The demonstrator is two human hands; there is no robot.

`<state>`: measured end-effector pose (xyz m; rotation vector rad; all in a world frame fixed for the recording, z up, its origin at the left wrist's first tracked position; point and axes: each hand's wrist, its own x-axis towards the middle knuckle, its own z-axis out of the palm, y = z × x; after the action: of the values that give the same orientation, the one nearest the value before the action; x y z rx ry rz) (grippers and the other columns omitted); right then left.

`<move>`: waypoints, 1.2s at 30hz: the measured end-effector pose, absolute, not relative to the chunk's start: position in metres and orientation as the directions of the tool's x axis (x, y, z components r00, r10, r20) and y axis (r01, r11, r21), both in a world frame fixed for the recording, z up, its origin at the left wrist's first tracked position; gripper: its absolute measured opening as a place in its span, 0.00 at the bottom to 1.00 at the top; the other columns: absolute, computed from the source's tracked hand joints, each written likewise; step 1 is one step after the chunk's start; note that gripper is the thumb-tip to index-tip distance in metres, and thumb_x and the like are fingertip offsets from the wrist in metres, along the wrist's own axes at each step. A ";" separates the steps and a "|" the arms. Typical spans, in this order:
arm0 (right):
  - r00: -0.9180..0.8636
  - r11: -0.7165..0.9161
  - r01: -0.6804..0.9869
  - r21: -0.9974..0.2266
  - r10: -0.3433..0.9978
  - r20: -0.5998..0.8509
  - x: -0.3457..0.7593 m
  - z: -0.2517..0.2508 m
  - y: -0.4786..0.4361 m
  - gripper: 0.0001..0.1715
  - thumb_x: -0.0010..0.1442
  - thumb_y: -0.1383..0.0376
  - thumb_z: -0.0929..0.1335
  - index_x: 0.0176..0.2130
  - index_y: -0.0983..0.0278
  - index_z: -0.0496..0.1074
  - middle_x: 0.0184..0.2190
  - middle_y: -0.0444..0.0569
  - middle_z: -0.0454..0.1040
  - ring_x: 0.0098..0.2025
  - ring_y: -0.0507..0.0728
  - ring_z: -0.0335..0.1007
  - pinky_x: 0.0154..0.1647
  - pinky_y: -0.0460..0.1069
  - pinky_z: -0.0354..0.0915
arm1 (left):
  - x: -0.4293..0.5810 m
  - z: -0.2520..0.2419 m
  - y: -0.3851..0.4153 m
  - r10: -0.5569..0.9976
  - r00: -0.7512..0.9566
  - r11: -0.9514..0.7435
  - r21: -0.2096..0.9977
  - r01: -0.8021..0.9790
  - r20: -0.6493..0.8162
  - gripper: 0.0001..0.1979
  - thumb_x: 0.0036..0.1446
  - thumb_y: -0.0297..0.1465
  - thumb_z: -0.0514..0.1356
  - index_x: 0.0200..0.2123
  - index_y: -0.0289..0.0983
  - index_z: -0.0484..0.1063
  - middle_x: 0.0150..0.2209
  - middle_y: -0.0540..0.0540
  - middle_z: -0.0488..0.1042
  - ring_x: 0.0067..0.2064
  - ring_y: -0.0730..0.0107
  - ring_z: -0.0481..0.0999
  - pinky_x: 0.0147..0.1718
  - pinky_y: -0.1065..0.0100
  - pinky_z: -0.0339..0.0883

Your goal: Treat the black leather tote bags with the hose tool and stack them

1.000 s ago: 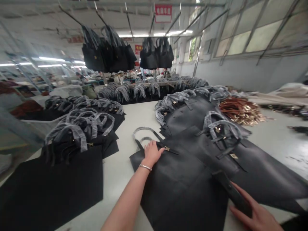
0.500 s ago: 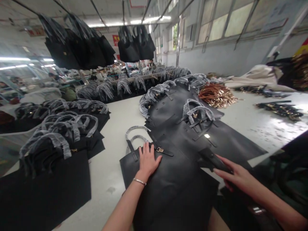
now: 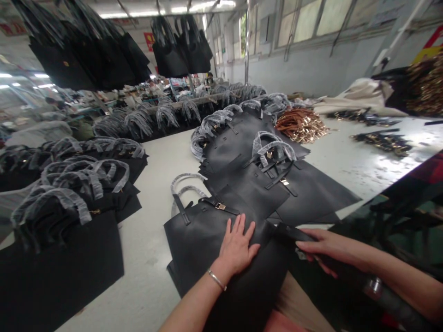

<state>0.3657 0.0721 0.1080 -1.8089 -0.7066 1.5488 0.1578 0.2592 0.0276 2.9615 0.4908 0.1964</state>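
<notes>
1. Left hand [image 3: 238, 246] lies open, fingers spread, pressing the black leather tote [image 3: 197, 235] flat on the white worktable [image 3: 145, 286], apparently to stop it sliding.
2. Right hand [image 3: 321, 246] closes narrowly on a dark leather strip [image 3: 294, 233] beside the tote.
3. Overlapping totes [image 3: 238, 143] with wrapped handles lie fanned just beyond; tan straps [image 3: 301, 124] sit near them.

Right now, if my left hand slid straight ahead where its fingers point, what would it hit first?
Your left hand rests on a black leather tote; straight past its fingertips it would most likely meet the black leather strap with the gold buckle first, though depth is unclear.
</notes>
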 end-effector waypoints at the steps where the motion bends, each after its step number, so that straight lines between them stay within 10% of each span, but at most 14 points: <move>1: 0.156 -0.645 -0.002 -0.764 0.754 -0.638 0.366 0.109 0.076 0.24 0.57 0.47 0.70 0.42 0.62 0.66 0.25 0.40 0.70 0.14 0.48 0.65 0.11 0.41 0.63 | 0.158 0.028 0.259 0.324 0.940 -0.940 0.152 0.306 0.109 0.33 0.64 0.51 0.49 0.67 0.44 0.51 0.69 0.37 0.44 0.70 0.51 0.40 0.64 0.44 0.40; 10: 0.138 -0.652 0.084 -0.753 0.756 -0.640 0.364 0.113 0.075 0.27 0.57 0.48 0.71 0.48 0.61 0.67 0.26 0.40 0.70 0.16 0.48 0.67 0.12 0.41 0.64 | 0.159 0.027 0.259 0.312 0.942 -0.940 0.183 0.287 0.124 0.29 0.63 0.51 0.50 0.65 0.52 0.53 0.70 0.40 0.42 0.69 0.47 0.41 0.63 0.40 0.40; 19: 0.514 -0.471 0.176 -0.865 0.793 -0.327 0.377 0.130 0.091 0.41 0.57 0.51 0.70 0.62 0.64 0.56 0.15 0.38 0.69 0.16 0.54 0.66 0.15 0.45 0.64 | 0.154 0.037 0.249 0.282 0.957 -0.937 0.235 0.258 0.072 0.28 0.64 0.50 0.50 0.65 0.53 0.54 0.70 0.42 0.41 0.69 0.47 0.41 0.63 0.39 0.39; 29: 0.362 -0.540 0.090 -0.837 0.800 -0.478 0.372 0.124 0.102 0.42 0.56 0.50 0.71 0.62 0.60 0.55 0.27 0.43 0.74 0.18 0.52 0.68 0.15 0.45 0.65 | 0.146 0.047 0.162 0.137 0.985 -0.876 0.476 0.070 0.107 0.34 0.62 0.52 0.51 0.67 0.47 0.51 0.70 0.39 0.41 0.69 0.47 0.41 0.63 0.38 0.43; 36: 0.313 -0.608 0.007 -0.794 0.755 -0.576 0.378 0.120 0.140 0.33 0.56 0.49 0.71 0.54 0.62 0.62 0.25 0.41 0.72 0.15 0.49 0.66 0.11 0.42 0.61 | 0.152 0.037 0.206 0.541 0.832 -0.769 0.472 0.430 0.122 0.29 0.63 0.40 0.55 0.64 0.39 0.57 0.67 0.40 0.53 0.68 0.53 0.51 0.65 0.51 0.49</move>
<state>0.3781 0.1396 0.1195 -1.8783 -0.6761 1.3537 0.1519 0.2064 0.0373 2.5808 0.7212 0.3502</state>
